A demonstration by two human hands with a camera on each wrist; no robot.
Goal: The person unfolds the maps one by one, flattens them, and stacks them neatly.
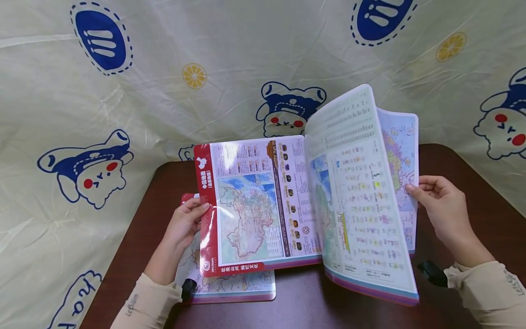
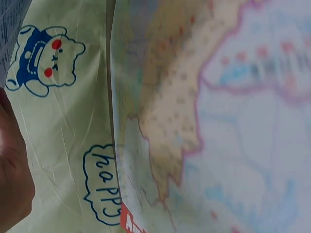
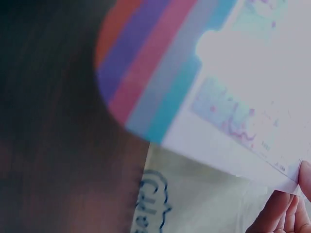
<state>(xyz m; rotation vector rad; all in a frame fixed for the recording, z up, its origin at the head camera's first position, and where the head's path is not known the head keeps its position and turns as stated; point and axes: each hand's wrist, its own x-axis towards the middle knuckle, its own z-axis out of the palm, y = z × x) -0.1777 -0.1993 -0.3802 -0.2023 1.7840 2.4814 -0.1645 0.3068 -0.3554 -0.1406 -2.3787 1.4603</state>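
My left hand (image 1: 183,224) pinches the red left border of a glossy map booklet (image 1: 246,214), thumb on its front. The booklet stands spread above the table, its front page showing a map with small pictures beside it. A middle page (image 1: 361,192) full of print bows up and toward me. Behind that page, a blue map sheet (image 1: 407,183) has its right edge between the thumb and fingers of my right hand (image 1: 448,208). The right wrist view shows coloured bands (image 3: 146,68) along the sheets' bottom. Much of the left wrist view is filled by a blurred map (image 2: 194,121).
Another map (image 1: 230,285) lies on the dark brown table (image 1: 300,301), partly under the booklet's left side. A pale cloth (image 1: 230,36) with blue cartoon prints hangs behind and around the table. Dark wrist devices sit at both cream cuffs.
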